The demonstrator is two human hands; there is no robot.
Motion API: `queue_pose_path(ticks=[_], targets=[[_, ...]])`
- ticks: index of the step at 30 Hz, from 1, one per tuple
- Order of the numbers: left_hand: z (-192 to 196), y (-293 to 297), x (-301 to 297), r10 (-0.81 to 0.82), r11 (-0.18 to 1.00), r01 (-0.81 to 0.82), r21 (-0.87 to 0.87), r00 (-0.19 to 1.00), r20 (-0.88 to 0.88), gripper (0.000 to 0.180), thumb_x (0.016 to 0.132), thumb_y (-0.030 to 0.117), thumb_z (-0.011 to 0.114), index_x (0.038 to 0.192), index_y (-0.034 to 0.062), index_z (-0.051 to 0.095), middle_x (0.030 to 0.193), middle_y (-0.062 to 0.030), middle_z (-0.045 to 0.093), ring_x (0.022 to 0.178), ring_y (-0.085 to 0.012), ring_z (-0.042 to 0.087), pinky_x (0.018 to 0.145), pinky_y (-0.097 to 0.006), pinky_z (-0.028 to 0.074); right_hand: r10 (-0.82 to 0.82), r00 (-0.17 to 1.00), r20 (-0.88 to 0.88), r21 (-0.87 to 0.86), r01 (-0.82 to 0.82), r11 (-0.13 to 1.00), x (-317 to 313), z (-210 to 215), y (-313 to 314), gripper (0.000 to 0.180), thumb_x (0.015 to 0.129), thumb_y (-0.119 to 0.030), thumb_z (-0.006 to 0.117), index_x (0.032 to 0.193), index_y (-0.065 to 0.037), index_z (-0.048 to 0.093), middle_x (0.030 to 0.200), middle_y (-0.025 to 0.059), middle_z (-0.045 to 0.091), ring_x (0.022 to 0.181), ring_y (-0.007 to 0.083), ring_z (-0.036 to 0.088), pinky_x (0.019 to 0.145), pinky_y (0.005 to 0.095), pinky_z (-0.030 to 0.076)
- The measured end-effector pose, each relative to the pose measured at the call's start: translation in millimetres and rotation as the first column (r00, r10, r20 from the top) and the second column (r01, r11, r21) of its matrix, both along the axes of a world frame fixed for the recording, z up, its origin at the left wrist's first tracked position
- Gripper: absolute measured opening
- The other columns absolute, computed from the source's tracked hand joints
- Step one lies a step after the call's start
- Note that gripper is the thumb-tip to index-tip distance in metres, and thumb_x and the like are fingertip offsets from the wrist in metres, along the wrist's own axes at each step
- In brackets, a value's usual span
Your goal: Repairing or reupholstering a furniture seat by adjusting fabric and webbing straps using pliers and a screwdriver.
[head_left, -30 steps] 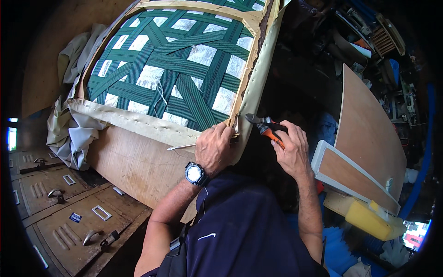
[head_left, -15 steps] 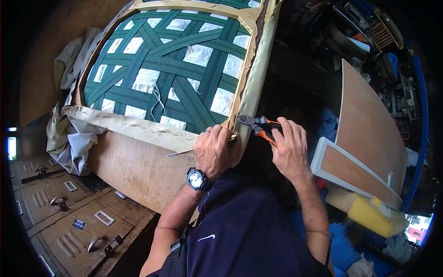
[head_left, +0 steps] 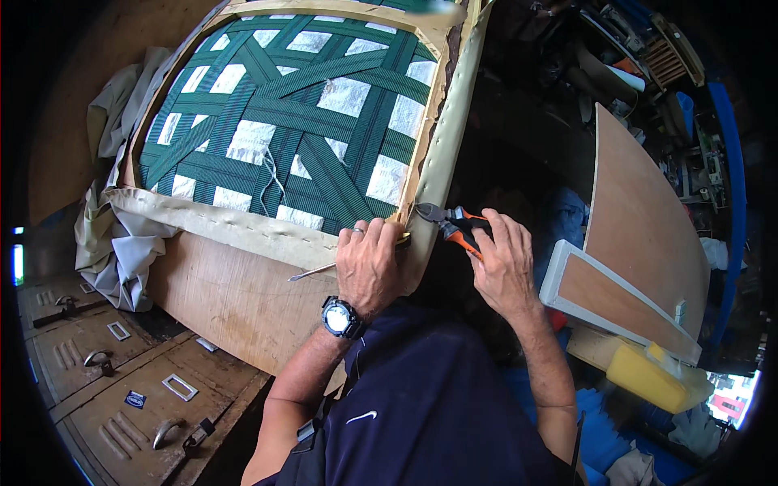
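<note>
The frame (head_left: 442,40) on the counter (head_left: 219,283) has webbing (head_left: 308,112) strung, cover (head_left: 243,232) apparently fastened along the near edge, cloth (head_left: 138,259) seemingly not yet secured, left hand (head_left: 370,263) clamped on a screwdriver (head_left: 313,273), right hand (head_left: 504,263) on pliers (head_left: 463,241).

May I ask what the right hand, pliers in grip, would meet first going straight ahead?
Probably the cream cover along the wooden frame: the pliers in the right hand overlap it in view, though contact is unclear.

A blue label (head_left: 135,399) marks the brown cabinet (head_left: 85,407), a white curved logo (head_left: 361,417) the navy clothing (head_left: 438,385).
</note>
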State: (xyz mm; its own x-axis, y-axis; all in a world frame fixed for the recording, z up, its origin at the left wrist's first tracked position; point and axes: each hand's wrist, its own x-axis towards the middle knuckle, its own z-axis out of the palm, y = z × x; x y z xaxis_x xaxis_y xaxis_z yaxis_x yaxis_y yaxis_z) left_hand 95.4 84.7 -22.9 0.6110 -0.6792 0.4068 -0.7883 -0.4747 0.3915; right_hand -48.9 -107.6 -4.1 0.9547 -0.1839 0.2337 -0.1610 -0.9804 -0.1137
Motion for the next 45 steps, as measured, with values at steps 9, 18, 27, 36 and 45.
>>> queue_pose_path(ticks=[9,18,27,36,45], targets=[[3.8,-0.5,-0.5,-0.002,0.995,0.002,0.096,1.0,-0.006,0.045,0.075,0.018,0.073,0.12,0.0142,0.065,0.086,-0.0052,0.058,0.08,-0.0251,0.058,0.071,-0.041,0.041,-0.019,1.0,0.013,0.001,0.019,1.0,0.0,-3.5,0.6,0.036,0.079,-0.008,0.081,0.112,0.002,0.069,0.138,0.0187,0.053,0.125,0.0336,0.055,0.105,0.0497,0.044],[11.1,-5.9,8.1,-0.018,0.988,0.029,0.15,0.997,-0.074,0.042,0.078,0.021,0.072,0.12,0.0154,0.068,0.082,-0.0035,0.06,0.076,-0.0242,0.059,0.071,-0.04,0.041,0.005,1.0,0.009,0.022,-0.006,1.0,2.9,-1.1,-0.7,0.036,0.078,-0.008,0.081,0.111,0.002,0.07,0.139,0.0188,0.053,0.125,0.0335,0.055,0.105,0.0499,0.045],[9.6,-2.8,7.3,-0.051,0.988,0.057,0.142,0.998,-0.041,0.048,0.077,0.026,0.077,0.122,0.0155,0.067,0.092,-0.004,0.064,0.083,-0.0255,0.059,0.074,-0.042,0.042,0.063,0.995,-0.083,-0.19,-0.078,0.979,15.3,26.3,0.7,0.02,0.087,-0.011,0.064,0.101,0.003,0.069,0.129,0.0221,0.057,0.114,0.0332,0.056,0.101,0.0466,0.044],[12.1,-5.6,2.7,-0.033,0.991,0.042,0.129,0.997,-0.074,0.039,0.076,0.017,0.078,0.113,0.0123,0.067,0.089,-0.0059,0.065,0.083,-0.0282,0.06,0.076,-0.042,0.041,0.093,0.983,-0.159,-0.409,-0.151,0.9,23.1,43.3,-1.6,0.012,0.088,-0.015,0.065,0.09,-0.003,0.068,0.12,0.0205,0.06,0.103,0.0279,0.058,0.093,0.0429,0.048],[14.7,-5.8,3.4,-0.016,0.993,0.029,0.116,0.994,-0.112,0.036,0.075,0.015,0.079,0.108,0.012,0.066,0.093,-0.0051,0.068,0.087,-0.0292,0.062,0.079,-0.042,0.043,0.088,0.984,-0.155,0.281,-0.041,0.959,23.6,3.8,-6.6,0.026,0.094,-0.027,0.072,0.089,-0.002,0.066,0.097,0.0118,0.059,0.09,0.0242,0.063,0.077,0.0407,0.052]])
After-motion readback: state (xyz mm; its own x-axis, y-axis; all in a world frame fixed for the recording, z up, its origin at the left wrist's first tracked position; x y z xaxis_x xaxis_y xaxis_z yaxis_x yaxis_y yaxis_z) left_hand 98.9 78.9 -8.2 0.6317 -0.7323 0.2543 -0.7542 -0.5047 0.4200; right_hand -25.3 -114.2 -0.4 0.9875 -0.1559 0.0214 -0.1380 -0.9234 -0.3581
